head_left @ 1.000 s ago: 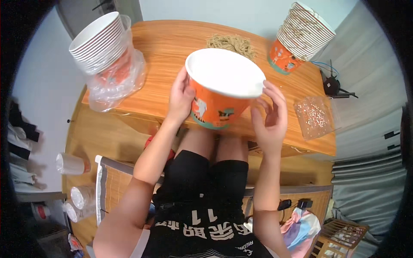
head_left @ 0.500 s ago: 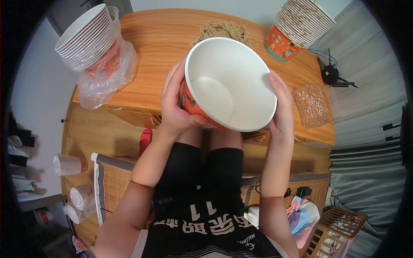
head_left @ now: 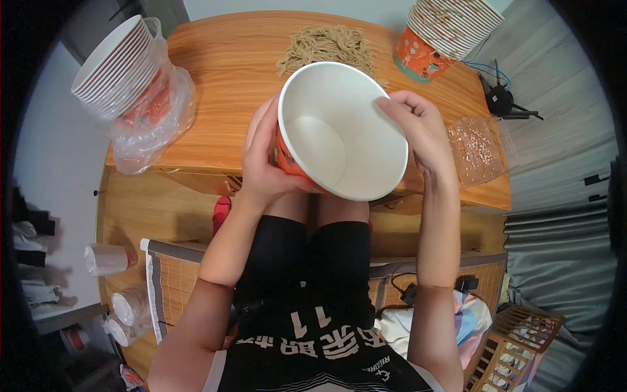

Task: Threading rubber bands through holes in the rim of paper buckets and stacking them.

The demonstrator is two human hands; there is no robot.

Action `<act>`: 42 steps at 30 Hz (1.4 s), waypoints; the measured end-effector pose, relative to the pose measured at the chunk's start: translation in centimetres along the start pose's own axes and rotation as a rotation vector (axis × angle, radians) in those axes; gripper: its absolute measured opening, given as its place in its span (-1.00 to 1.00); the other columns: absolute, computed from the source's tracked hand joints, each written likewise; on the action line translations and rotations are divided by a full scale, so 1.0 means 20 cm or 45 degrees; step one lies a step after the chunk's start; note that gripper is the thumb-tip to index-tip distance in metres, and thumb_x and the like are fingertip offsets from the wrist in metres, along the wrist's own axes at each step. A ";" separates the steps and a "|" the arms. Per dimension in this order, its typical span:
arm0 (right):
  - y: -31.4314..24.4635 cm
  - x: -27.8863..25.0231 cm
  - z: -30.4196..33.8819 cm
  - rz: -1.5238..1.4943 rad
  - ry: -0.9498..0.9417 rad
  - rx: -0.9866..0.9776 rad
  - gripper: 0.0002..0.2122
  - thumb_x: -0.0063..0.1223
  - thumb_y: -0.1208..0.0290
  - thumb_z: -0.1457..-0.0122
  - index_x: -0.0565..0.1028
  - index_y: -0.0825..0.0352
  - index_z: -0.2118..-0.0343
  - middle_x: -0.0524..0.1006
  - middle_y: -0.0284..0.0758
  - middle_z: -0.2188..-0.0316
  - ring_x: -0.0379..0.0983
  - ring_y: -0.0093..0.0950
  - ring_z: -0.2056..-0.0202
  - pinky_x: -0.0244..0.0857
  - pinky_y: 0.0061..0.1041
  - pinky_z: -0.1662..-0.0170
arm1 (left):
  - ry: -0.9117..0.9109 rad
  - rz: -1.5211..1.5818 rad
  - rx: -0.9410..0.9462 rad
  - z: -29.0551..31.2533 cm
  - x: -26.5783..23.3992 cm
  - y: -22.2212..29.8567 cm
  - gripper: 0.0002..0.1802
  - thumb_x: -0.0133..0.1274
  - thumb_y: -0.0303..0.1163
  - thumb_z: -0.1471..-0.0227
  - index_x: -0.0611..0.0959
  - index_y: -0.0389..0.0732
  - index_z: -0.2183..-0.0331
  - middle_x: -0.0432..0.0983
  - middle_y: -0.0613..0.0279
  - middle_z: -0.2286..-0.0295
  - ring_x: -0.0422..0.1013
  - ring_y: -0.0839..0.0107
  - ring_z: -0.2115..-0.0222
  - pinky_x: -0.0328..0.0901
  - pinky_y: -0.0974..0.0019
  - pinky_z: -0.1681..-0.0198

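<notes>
In front of me I hold a large paper bucket (head_left: 339,130), white inside with an orange printed outside, its mouth tilted toward me. My left hand (head_left: 266,153) is wrapped round its left side, thumb low on the outer wall. At the bucket's upper right my right hand (head_left: 421,130) has its thumb on the rim and the other fingers bent; part of its grip is hard to see. Behind the bucket lies a loose bundle of tan cord (head_left: 330,49) on the wooden table (head_left: 228,72).
Nested buckets in clear plastic (head_left: 114,78) stand at the table's left. Another bucket stack, draped with cords (head_left: 450,32), stands far right. Near it are a black router (head_left: 501,101) and a clear tray of small beads (head_left: 475,149). Wrapped cups (head_left: 108,259) stand on the floor left.
My right hand has shifted from the bucket's right side up to the upper right rim, its fingers now bent. The bucket has moved slightly left, with my left hand still round it.
</notes>
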State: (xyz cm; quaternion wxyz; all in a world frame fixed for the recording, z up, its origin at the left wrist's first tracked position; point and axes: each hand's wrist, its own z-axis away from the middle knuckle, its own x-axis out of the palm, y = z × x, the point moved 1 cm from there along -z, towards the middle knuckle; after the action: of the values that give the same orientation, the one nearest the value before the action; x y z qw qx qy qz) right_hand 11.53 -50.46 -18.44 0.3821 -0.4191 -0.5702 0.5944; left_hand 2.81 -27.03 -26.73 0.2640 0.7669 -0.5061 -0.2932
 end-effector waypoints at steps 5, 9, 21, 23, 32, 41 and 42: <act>-0.07 -0.02 -0.02 0.220 0.038 -0.034 -0.83 0.20 0.36 -0.21 0.55 0.36 0.43 0.57 -0.45 0.53 0.42 -0.76 0.50 0.26 -0.71 0.44 | 0.071 0.102 0.056 0.02 0.04 -0.01 0.46 0.53 0.22 0.66 0.31 -0.40 -0.22 0.26 -0.14 -0.17 0.26 -0.01 -0.18 0.18 0.02 -0.23; -0.03 -0.01 -0.02 0.326 0.100 -0.098 -0.87 0.26 0.45 -0.16 0.55 0.38 0.43 0.56 -0.46 0.54 0.41 -0.77 0.51 0.26 -0.73 0.46 | 0.045 0.107 0.043 0.05 0.05 0.01 0.47 0.50 0.25 0.69 0.32 -0.41 -0.21 0.27 -0.13 -0.16 0.27 0.00 -0.17 0.18 0.04 -0.23; -0.11 -0.01 0.00 0.927 0.151 -0.322 -0.83 0.26 0.40 -0.08 0.62 0.42 0.38 0.59 -0.34 0.59 0.46 -0.60 0.57 0.33 -0.53 0.46 | 0.098 -0.025 0.062 0.09 0.05 0.04 0.47 0.49 0.25 0.69 0.31 -0.38 -0.22 0.26 -0.11 -0.17 0.27 0.02 -0.17 0.20 0.05 -0.22; -0.13 -0.02 0.01 0.970 0.135 -0.380 -0.83 0.23 0.39 -0.08 0.62 0.40 0.35 0.59 -0.27 0.60 0.48 -0.51 0.58 0.33 -0.48 0.46 | 0.112 0.144 -0.017 0.10 0.08 0.02 0.45 0.51 0.22 0.66 0.31 -0.38 -0.22 0.26 -0.08 -0.16 0.27 0.05 -0.17 0.21 0.08 -0.21; -0.19 -0.06 0.09 1.313 0.067 -0.547 -0.82 0.00 0.45 -0.24 0.59 0.39 0.21 0.59 -0.07 0.49 0.59 -0.16 0.40 0.41 -0.26 0.31 | 0.282 0.144 -0.273 0.20 0.15 -0.03 0.34 0.53 0.17 0.50 0.31 -0.37 -0.21 0.30 0.02 -0.12 0.33 0.15 -0.11 0.26 0.12 -0.16; 0.03 -1.18 0.16 1.189 0.896 -0.407 -0.76 0.18 0.36 -0.21 0.64 0.44 0.20 0.68 -0.18 0.30 0.60 -0.49 0.28 0.41 -0.55 0.18 | 0.149 0.328 -0.403 0.21 0.06 -0.07 0.37 0.46 0.27 0.45 0.26 -0.37 -0.24 0.25 0.09 -0.15 0.25 0.20 -0.17 0.16 0.16 -0.22; 0.09 -1.24 0.16 1.210 0.869 -0.306 -0.76 0.18 0.36 -0.21 0.64 0.45 0.20 0.68 -0.17 0.31 0.60 -0.48 0.28 0.41 -0.54 0.17 | 0.144 0.356 -0.424 0.21 0.06 -0.06 0.36 0.46 0.27 0.43 0.26 -0.36 -0.24 0.25 0.09 -0.16 0.24 0.20 -0.18 0.15 0.16 -0.23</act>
State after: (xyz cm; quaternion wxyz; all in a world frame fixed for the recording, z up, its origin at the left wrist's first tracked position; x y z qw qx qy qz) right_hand 17.38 -74.93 -18.60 0.1859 -0.8359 -0.2285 0.4631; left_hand 0.93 -28.08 -30.75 0.4530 0.6504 -0.5366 -0.2896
